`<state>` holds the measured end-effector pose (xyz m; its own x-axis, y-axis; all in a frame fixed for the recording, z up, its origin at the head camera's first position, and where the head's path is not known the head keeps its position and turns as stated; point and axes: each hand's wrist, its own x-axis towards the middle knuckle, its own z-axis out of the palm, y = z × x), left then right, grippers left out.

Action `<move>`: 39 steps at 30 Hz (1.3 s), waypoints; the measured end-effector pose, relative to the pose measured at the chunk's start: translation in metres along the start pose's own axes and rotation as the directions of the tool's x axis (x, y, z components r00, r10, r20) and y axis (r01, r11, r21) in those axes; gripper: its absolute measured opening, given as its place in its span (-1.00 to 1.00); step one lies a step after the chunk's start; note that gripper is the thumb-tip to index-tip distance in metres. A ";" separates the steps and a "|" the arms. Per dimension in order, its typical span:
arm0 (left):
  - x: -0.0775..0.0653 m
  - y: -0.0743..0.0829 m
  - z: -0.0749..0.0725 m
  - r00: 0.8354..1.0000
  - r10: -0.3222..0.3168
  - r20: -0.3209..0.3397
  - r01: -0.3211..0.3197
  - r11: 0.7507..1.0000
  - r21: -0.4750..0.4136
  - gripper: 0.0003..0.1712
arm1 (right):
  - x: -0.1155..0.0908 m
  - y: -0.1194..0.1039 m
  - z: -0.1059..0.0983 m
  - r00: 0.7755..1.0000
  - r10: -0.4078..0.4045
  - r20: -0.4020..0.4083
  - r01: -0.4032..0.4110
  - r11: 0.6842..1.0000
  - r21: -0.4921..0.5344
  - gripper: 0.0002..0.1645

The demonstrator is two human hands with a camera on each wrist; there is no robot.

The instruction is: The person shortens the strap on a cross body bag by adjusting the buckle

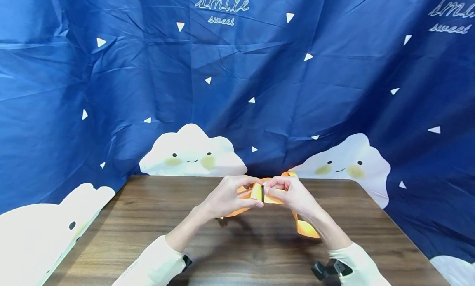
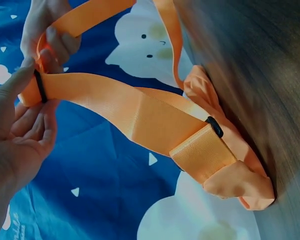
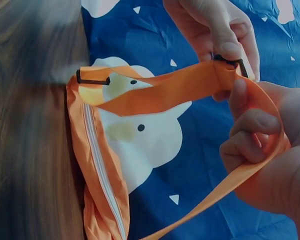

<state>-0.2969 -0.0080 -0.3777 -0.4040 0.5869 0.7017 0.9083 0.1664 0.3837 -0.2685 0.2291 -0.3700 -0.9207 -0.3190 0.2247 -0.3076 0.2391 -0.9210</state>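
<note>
An orange waist bag (image 3: 80,150) with a white zipper (image 3: 100,160) rests on the table, its long orange strap (image 2: 110,102) raised above it. My left hand (image 1: 231,195) pinches a black strap slider (image 2: 40,86) and the strap looped through it, thumb on one edge and fingers on the other. Close against it, my right hand (image 1: 291,193) grips the strap beside the slider, and more strap curves over its fingers in the right wrist view. A second black buckle (image 2: 214,127) joins the strap near the bag's end. The right fingertips are partly hidden behind strap in the left wrist view.
Beneath the hands is a brown wood-grain table (image 1: 156,236). A blue curtain (image 1: 237,92) with white clouds and triangles hangs behind its far edge. One strap loop (image 1: 307,228) droops beside my right wrist. Dark wrist devices (image 1: 334,267) sit at the sleeves.
</note>
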 end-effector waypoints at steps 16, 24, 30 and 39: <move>0.004 0.004 -0.012 0.998 0.002 -0.068 -0.002 1.000 0.003 -0.45 | 0.001 0.004 -0.008 0.998 -0.006 0.066 -0.006 0.984 0.179 -0.73; 0.002 0.007 -0.011 1.000 -0.031 0.002 0.031 0.997 -0.064 -0.42 | 0.000 0.001 -0.006 0.992 -0.017 0.125 -0.012 0.974 0.225 -0.77; 0.003 0.006 -0.013 1.000 -0.021 0.022 0.022 0.999 -0.039 -0.41 | -0.001 -0.001 -0.010 0.983 -0.035 0.178 -0.003 0.978 0.210 -0.70; 0.005 0.003 -0.018 1.000 0.005 0.001 -0.005 1.000 0.000 -0.43 | 0.001 0.003 -0.024 0.967 -0.046 0.250 0.008 0.988 0.151 -0.71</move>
<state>-0.2978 -0.0190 -0.3619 -0.3991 0.5884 0.7032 0.9105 0.1636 0.3798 -0.2760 0.2511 -0.3653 -0.8163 -0.5488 0.1803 -0.2752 0.0950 -0.9567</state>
